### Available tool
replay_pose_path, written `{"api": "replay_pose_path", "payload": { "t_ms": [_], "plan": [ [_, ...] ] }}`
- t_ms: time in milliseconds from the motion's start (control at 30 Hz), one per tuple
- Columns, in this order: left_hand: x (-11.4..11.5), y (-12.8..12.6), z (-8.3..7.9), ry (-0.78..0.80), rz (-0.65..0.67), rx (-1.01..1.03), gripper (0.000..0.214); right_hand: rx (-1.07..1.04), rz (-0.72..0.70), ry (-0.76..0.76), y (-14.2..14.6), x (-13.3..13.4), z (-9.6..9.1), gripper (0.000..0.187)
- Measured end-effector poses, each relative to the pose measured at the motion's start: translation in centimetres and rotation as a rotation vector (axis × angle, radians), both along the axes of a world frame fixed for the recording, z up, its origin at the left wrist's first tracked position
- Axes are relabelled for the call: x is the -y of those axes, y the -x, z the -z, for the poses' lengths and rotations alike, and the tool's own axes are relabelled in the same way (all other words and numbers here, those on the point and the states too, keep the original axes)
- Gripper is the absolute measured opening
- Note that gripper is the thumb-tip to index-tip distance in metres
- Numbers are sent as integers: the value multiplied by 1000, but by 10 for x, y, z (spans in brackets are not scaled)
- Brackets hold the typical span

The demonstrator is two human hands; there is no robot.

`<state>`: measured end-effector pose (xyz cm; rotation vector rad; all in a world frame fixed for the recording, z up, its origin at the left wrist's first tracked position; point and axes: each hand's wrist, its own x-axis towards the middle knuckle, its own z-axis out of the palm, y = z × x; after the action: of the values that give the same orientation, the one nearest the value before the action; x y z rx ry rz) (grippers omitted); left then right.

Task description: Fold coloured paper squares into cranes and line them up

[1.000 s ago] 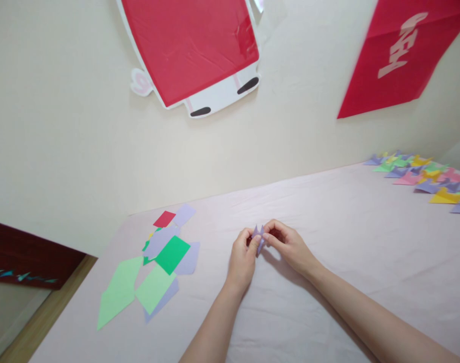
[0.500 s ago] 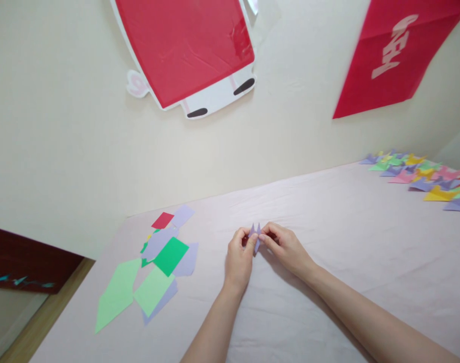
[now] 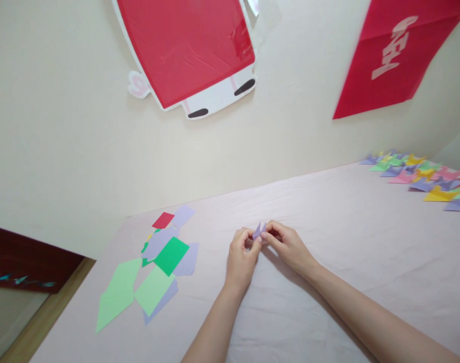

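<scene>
A small folded piece of purple paper (image 3: 257, 232) with two points sticking up is held between my hands, just above the pale cloth-covered surface (image 3: 328, 262). My left hand (image 3: 242, 257) pinches its lower left side between thumb and fingers. On the other side, my right hand (image 3: 286, 244) grips the right edge with thumb and forefinger. The fingertips cover the lower part of the paper.
Loose paper sheets lie to the left, among them dark green (image 3: 171, 256), light green (image 3: 154, 290) and red (image 3: 163, 220) ones. Rows of folded colourful paper pieces (image 3: 422, 176) stand at the far right. A wall (image 3: 199, 166) rises behind.
The folded purple paper has shifted slightly right and turned, its points leaning more to the right. My left thumb has slid lower and to the right; both hands still hold the paper.
</scene>
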<state>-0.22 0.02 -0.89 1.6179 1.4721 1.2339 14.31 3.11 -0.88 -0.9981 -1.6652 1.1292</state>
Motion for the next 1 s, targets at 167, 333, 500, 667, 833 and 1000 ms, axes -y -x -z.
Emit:
{"api": "replay_pose_path", "payload": {
  "t_ms": [167, 333, 500, 667, 833, 1000],
  "plan": [
    [0, -1, 0, 19, 26, 23, 9, -55, 31, 33, -1, -2, 0, 26],
    [0, 0, 1, 34, 49, 13, 17, -215, 5, 97, 0, -4, 2, 22],
    [0, -1, -1, 18, 70, -55, 18, -315, -12, 171, 0, -5, 2, 20],
    [0, -3, -4, -9, 96, -195, 24, -364, 54, 213, -3, -6, -2, 21],
    [0, -4, -7, -7, 69, -67, 5, -326, 31, 174, -4, -6, -3, 21],
    [0, 1, -13, -103, -8, 49, 9, -130, -45, 88, -1, -3, -1, 23]
  ]
}}
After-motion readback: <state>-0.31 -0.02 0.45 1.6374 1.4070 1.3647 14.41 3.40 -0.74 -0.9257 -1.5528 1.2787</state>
